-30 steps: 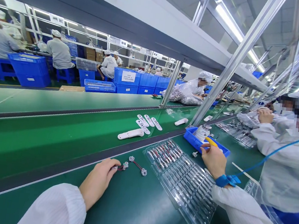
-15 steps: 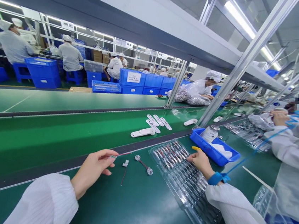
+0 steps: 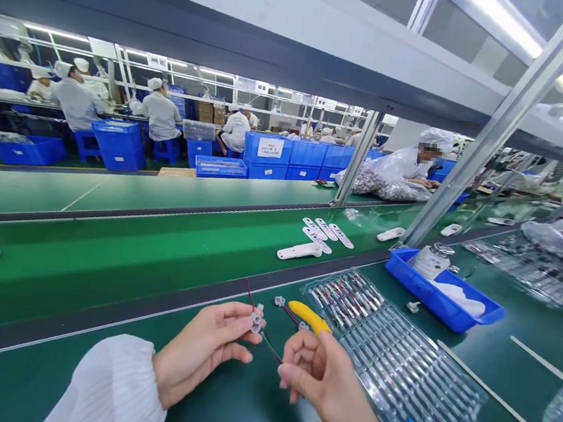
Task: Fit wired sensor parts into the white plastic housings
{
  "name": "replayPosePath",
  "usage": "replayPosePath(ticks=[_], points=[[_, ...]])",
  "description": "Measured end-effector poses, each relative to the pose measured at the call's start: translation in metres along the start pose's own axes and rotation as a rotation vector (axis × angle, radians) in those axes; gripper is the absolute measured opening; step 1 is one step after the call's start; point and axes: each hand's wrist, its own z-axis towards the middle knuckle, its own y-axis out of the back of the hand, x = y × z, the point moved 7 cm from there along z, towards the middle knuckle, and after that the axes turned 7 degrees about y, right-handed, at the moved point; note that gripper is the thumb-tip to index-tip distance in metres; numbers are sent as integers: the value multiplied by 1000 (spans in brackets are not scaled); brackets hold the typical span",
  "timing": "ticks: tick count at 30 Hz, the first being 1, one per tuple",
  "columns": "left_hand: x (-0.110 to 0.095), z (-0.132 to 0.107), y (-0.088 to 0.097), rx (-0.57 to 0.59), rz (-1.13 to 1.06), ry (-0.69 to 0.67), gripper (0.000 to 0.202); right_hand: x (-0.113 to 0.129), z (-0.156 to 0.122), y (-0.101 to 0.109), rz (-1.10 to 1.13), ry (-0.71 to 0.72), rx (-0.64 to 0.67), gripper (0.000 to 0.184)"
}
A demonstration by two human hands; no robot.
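Note:
My left hand (image 3: 206, 354) pinches a small translucent plastic piece (image 3: 256, 322) with round sockets between thumb and fingertips. A thin red wire (image 3: 249, 291) sticks up from it. A dark wire (image 3: 272, 347) runs from the piece to my right hand (image 3: 319, 376), whose thumb and fingers are closed on its end. A yellow finger cot (image 3: 308, 316) covers the right index finger, which points out to the left. Behind that finger lies another pair of socketed plastic pieces (image 3: 279, 301) joined by red wire, partly hidden.
On my right is a clear blister tray (image 3: 410, 372) with wired metal parts at its far end. Beyond it stands a blue bin (image 3: 445, 302) with a bottle. White handle-like shells (image 3: 300, 251) and flat oval plates (image 3: 342, 236) lie on the green belt (image 3: 156, 251). A metal post (image 3: 501, 133) rises at right.
My right hand has come from the tray to beside my left and closed on a wire end. The left now holds the socketed piece. The view has turned left.

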Motion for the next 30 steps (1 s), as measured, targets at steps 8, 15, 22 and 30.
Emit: replayPosePath(ticks=[8, 15, 22, 30], points=[[4, -1, -1, 43, 8, -7, 15, -17, 2, -1, 80, -72, 46, 27], [3, -2, -3, 25, 52, -33, 17, -21, 1, -4, 132, -135, 33, 33], [2, 2, -7, 13, 295, -143, 36, -16, 5, -9, 224, -59, 7, 31], [-11, -2, -8, -146, 440, -177, 10, -11, 6, 3, 31, 28, 32, 21]])
